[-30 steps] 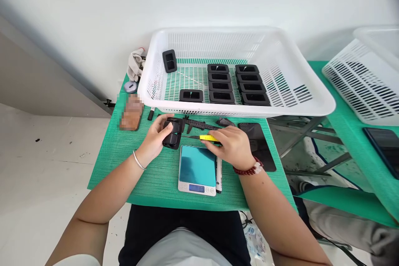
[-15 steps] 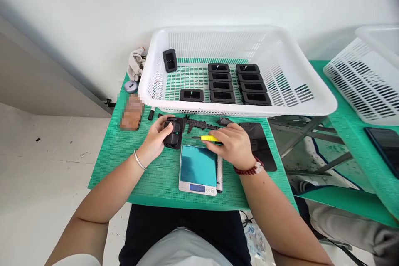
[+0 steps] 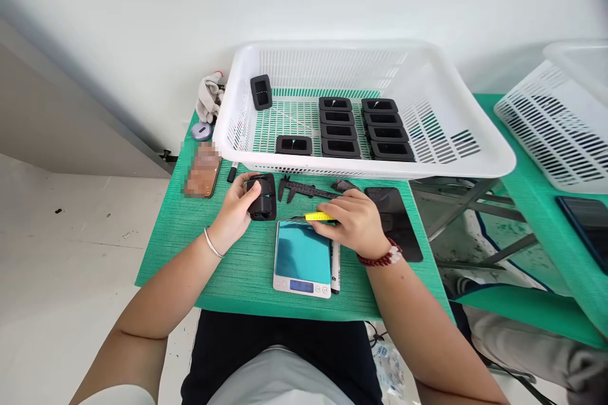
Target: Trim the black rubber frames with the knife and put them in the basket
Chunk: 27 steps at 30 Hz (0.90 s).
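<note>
My left hand [image 3: 237, 205] grips a black molded part [image 3: 261, 197] with a flat rim and two rounded lobes, the thumb pressed on its face. In my right hand [image 3: 354, 221] is a yellow utility knife [image 3: 319, 216], its thin blade pointing left toward the part but apart from it. Below the blade lies a digital scale [image 3: 303, 253] with a shiny blue-green plate. Behind the knife rests a dark caliper [image 3: 308, 190], partly covered by the right fingers. Similar black parts [image 3: 338, 131] sit in rows inside a white plastic basket [image 3: 370, 169].
A dark flat slab [image 3: 399, 234] lies right of my right hand. At left are a pixelated phone-like object [image 3: 202, 171], a round grey case [image 3: 201, 131], a marker [image 3: 232, 172] and a glove [image 3: 208, 98]. Another basket [image 3: 560, 120] and a person's leg [image 3: 517, 335] are at right.
The black part in my left hand has turned slightly and moved up a little. The knife tip has dropped slightly toward the scale's top edge.
</note>
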Tool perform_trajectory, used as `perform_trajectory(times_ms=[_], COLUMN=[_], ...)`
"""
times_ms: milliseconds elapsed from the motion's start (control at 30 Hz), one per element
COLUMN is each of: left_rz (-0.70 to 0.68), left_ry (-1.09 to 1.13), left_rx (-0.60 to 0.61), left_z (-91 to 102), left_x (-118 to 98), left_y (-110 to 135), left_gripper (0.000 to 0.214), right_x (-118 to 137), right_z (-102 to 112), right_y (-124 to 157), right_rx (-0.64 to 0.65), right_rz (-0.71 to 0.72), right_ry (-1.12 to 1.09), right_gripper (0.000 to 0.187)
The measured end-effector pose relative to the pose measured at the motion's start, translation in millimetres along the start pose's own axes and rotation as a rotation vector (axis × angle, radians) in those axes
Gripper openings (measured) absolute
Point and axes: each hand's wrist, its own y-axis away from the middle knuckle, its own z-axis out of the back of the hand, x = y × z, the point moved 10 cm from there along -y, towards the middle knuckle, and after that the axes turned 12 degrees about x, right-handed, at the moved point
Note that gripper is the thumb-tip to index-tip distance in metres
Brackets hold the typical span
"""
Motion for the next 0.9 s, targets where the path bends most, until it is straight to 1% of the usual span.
perform_trajectory(times_ms=[133,233,333,500,667,800,900], left_rz=[-0.008,-0.053,-0.064,-0.061,-0.091,-0.036,-0.006], left_ry=[-0.005,0.008,0.039,0.075,0.095,0.127,0.188], left_rx=[0.020,-0.012,-0.038,-0.054,-0.097,-0.078,-0.069], left_z=[-2.3,1.7,4.6,4.2,11.0,14.6,15.6], left_x=[-2.0,-4.2,-2.5,-0.1,-1.1,6.0,10.5], left_y=[0.8,1.4,1.2,1.5,1.3,-2.3,-4.1], left_gripper=[0.041,0.043,0.045,0.044,0.039,0.030,0.024], right_x=[-1.2,-0.8,-0.9,-3.0,3.4,1.5,3.9], right_z=[-2.6,-3.6,-4.8,1.4,-2.6,-0.2,-1.8], right_y=[0.9,1.3,1.2,2.9,0.9,0.8,-0.1], right_rx=[0.011,0.015,0.021,-0.044,-0.006,-0.036,-0.025], right_rz=[-0.010,-0.014,-0.027,-0.066,-0.041,-0.095,-0.079], right_ry=[-0.011,-0.010,0.032,0.075,0.087,0.134,0.134], right_gripper=[0.028,0.026,0.025,0.023,0.021,0.022,0.019])
